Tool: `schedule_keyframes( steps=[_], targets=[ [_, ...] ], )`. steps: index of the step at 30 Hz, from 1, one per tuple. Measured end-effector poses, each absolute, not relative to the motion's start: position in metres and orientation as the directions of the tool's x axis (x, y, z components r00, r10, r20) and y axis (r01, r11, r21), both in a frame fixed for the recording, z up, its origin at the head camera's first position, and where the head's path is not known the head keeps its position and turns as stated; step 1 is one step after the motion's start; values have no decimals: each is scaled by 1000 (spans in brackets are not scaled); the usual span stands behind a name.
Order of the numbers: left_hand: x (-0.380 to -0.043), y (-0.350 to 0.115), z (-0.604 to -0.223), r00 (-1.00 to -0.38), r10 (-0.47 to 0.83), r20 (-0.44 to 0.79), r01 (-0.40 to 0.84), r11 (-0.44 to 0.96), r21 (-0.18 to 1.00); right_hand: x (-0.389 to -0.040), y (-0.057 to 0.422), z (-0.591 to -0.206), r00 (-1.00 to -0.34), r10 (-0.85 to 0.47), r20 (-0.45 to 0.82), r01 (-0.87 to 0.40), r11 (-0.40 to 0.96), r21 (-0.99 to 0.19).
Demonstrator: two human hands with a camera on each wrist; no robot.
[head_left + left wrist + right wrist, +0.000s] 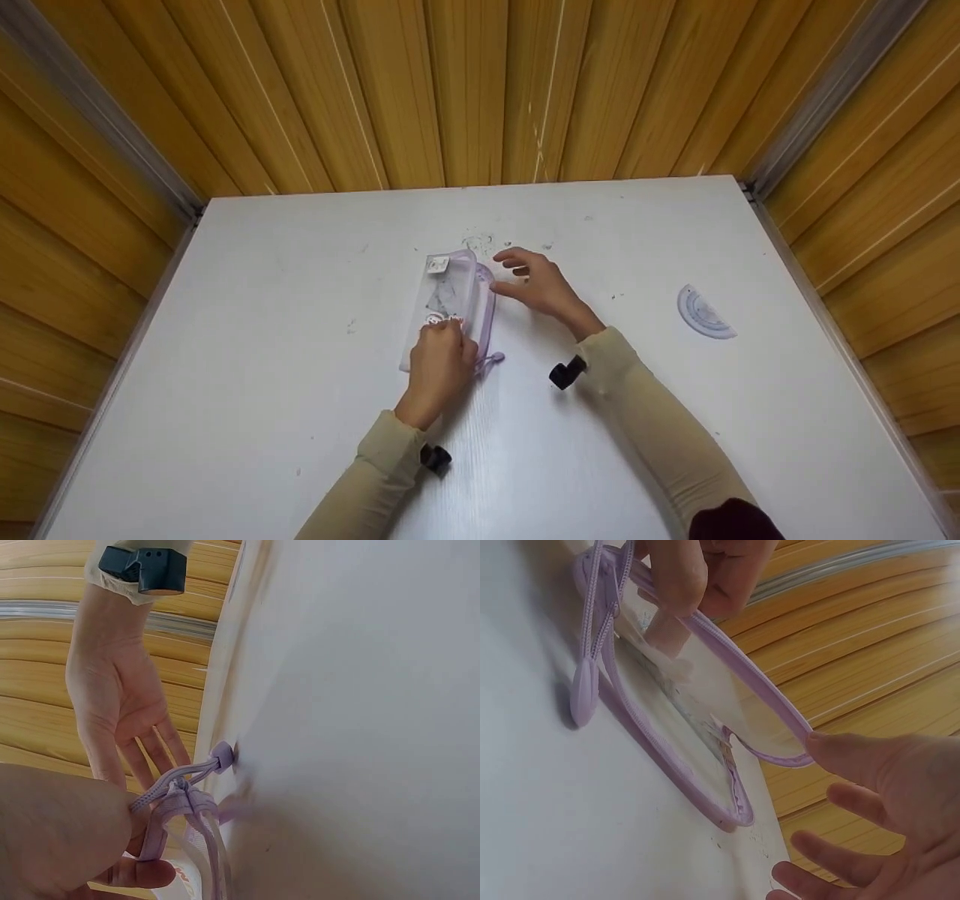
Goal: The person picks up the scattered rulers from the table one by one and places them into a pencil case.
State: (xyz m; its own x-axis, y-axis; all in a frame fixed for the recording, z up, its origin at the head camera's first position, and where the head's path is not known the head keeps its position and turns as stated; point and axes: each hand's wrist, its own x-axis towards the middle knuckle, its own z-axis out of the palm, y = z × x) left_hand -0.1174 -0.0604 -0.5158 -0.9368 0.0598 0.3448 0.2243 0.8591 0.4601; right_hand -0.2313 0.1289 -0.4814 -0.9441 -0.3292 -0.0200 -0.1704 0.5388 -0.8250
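A clear pencil case (426,330) with lilac zip trim lies on the white table, its zip side gaping apart in the right wrist view. My left hand (441,358) pinches the upper rim of the case near the end with the lilac zip pull (585,694). Beside the far end, my right hand (541,285) has its fingers spread and relaxed. Its thumb (847,757) is right at the lilac edge, and the other fingers stand away from the case. A greyish flat shape (444,298) shows through the clear side, next to a white label (438,265).
A clear half-round protractor (705,313) lies on the white table (262,360) to the right. Dark smudges mark the tabletop beyond the case. Wood-look panels (465,90) wall in the table at the back and both sides.
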Motion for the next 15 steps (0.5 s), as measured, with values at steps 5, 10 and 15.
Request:
schedule_keyframes(
  steps=[5, 10, 15],
  targets=[
    [-118, -61, -515, -939, 55, 340, 218, 859, 463, -231, 137, -483, -940, -341, -24, -180, 552, -814],
    [-118, -61, -515, -938, 57, 342, 219, 863, 456, -230, 146, -483, -930, -368, 3, -223, 557, -800],
    [-116, -60, -515, -928, 73, 365, 238, 871, 429, -229, 156, -487, -905, -423, 46, -319, 602, -732]
  ],
)
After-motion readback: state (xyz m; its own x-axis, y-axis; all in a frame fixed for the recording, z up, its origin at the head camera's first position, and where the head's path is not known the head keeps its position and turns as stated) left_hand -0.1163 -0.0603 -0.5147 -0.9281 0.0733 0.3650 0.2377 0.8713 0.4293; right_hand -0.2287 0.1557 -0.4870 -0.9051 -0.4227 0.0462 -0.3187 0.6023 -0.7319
